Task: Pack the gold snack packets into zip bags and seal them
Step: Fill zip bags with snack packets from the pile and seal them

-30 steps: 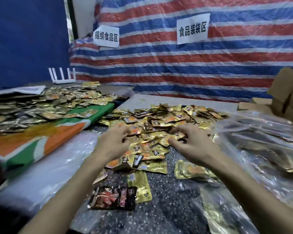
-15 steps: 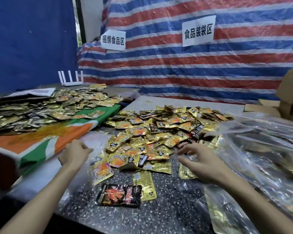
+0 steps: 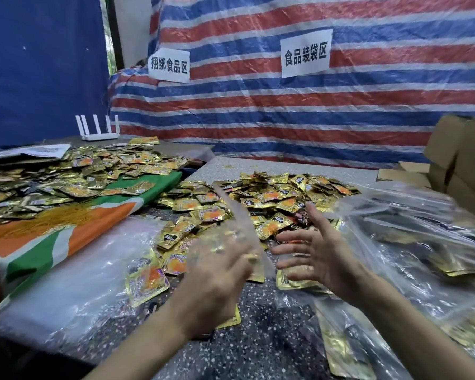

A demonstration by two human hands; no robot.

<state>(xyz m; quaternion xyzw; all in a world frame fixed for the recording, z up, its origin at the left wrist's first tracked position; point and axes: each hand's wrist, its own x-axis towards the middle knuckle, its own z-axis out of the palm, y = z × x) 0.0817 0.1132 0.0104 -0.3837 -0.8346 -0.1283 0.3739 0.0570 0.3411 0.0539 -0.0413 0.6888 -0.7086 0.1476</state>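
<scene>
The left hand [image 3: 217,272] has come back from the side, holding a clear bag [image 3: 239,215] up over the gold packets [image 3: 272,198]. The right hand [image 3: 316,250] is open beside it, fingers spread. I think opening the bag comes next.

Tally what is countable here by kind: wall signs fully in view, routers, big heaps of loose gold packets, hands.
Wall signs: 2
Router: 1
Packet heaps: 2
Hands: 2, left hand and right hand
Total: 7
</scene>
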